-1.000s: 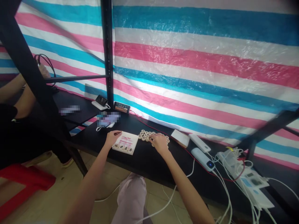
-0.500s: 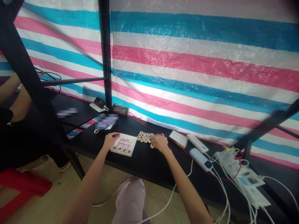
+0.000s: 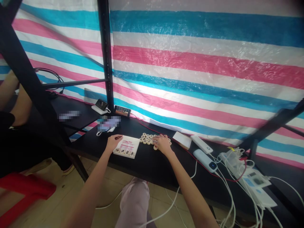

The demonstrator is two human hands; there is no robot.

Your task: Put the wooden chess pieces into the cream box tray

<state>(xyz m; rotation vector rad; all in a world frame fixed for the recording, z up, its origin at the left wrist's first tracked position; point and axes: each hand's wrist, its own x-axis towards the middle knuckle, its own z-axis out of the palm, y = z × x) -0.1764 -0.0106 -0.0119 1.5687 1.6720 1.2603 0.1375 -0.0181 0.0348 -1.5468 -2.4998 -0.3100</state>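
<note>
Some twenty round wooden game pieces bunched on the black desk, just right of a small white board. Over the right half of that bunch, the right hand, palm down, fingers bent onto the pieces; cannot tell whether any piece is pinched between them. Along the board's near edge, a row of four pieces (dark characters on top, too small to read). On the board's far left corner, the left hand, fingers curled, tips touching the rim; cannot tell whether gripping it or merely resting.

Just right of the bunch, a flat white box, then two white power banks side by side. Further right, a tangle of white cables spilling over the desk's edge. At the back of the desk, a phone lying beside a black post. Behind everything, a tarp striped pink, blue and white. Far left, another person's arm at a neighbouring desk, with a red stool on the floor below.
</note>
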